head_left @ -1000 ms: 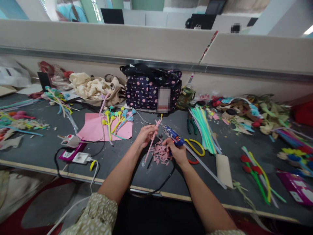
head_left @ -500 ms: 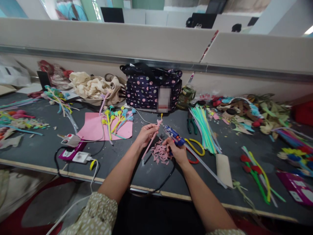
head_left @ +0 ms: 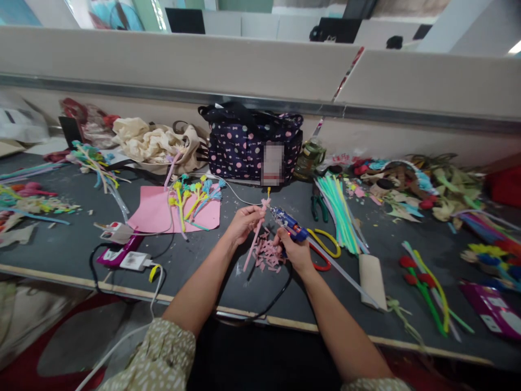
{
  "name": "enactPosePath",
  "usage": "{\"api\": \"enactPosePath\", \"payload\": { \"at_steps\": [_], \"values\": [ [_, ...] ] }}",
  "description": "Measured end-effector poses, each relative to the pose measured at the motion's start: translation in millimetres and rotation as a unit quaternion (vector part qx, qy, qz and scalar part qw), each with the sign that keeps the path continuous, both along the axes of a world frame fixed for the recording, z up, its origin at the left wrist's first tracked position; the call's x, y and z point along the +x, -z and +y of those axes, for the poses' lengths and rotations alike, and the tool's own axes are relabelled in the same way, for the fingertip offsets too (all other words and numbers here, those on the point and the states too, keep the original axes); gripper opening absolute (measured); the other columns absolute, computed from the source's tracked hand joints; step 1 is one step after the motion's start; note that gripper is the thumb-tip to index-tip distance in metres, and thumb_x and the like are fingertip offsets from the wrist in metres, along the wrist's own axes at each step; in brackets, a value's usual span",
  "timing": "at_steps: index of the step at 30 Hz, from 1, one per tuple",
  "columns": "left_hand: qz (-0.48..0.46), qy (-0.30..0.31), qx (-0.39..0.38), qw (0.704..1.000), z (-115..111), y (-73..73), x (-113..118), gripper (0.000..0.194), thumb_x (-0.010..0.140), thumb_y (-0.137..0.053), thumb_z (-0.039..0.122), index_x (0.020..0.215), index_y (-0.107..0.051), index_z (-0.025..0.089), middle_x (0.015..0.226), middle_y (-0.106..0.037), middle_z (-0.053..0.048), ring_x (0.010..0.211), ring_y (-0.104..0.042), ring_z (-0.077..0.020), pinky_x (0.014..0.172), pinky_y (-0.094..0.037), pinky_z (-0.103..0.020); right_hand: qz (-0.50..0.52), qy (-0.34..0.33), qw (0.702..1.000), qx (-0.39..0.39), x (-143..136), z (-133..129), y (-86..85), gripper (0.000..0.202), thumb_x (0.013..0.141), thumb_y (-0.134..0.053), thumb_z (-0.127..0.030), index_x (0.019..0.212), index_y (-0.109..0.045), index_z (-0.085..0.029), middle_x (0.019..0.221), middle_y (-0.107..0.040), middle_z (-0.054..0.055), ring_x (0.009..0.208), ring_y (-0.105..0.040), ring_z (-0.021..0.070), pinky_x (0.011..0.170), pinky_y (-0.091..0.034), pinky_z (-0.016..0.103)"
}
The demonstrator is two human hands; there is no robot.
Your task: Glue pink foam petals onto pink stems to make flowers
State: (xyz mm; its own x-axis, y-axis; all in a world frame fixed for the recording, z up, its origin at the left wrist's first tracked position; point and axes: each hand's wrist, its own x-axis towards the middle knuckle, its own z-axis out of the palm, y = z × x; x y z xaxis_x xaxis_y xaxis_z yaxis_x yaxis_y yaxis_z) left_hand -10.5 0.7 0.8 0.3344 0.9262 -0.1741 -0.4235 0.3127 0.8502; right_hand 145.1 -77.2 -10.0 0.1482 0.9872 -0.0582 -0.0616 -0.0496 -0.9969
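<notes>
Pinching a pink stem near its top, left hand works over the middle of the table; the stem slants down toward the front edge. Right hand is wrapped around a blue glue gun, nozzle angled at the stem's pink head. Nozzle contact: cannot tell at this scale.

Risks (judgement): the nozzle sits just beside the left fingertips, so a small slip of either hand could burn them, if the gun is hot. Excess glue might drip onto the pile of pink strips below and clump them. The pale rod jutting from the gun's rear reaches the beige block near the front edge; swinging the gun could knock the block or snag the yellow-and-red loops beside the rod. The black cord runs down to the front edge, where a forearm could catch it.

Room: widest left of the pile, between the pink sheet and front edge. Rightward is tight: loops, pliers and the green bundle crowd the gun. Toward the back edge, the dark patterned bag limits reach.
</notes>
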Motion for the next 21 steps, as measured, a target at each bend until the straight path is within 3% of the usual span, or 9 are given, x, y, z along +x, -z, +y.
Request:
{"api": "enactPosePath", "payload": {
  "at_steps": [21],
  "values": [
    [-0.001,-0.002,-0.002,1.000,-2.3,-2.3,1.4,0.033,0.055,-0.087,0.028,0.075,-0.066,0.012,0.060,-0.060,0.002,0.051,-0.059,-0.0068,0.043,-0.039,-0.013,0.012,0.043,0.999,-0.025,-0.3,1.0,4.5,0.049,0.064,-0.072,-0.065,0.058,-0.058,-0.018,0.045,-0.054,-0.003,0.036,-0.046,0.0089,0.037,-0.041,0.022]
  ]
}}
